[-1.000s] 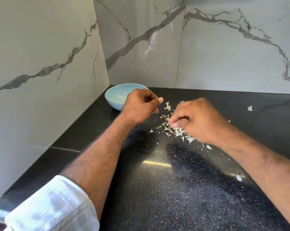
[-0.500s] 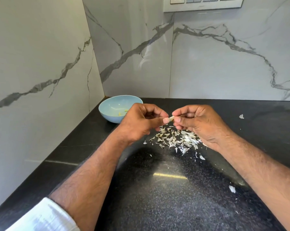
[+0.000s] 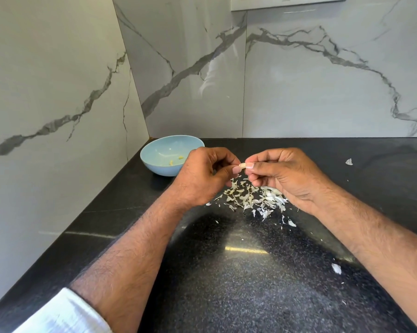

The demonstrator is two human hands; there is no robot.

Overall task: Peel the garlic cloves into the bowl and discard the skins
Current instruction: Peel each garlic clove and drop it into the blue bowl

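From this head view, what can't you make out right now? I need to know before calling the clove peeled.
- Garlic clove: only a sliver shows between both thumbs; the fingers hide the rest, so the skin left on it is unclear.
- Left hand grip: curled fingers face away, palm hidden.
- Bowl: near right rim is behind the left hand; the yellowish bits inside are too small to count.
- Skins pile: right part is under the right hand.
- Wall fixture: cut off by the top edge.
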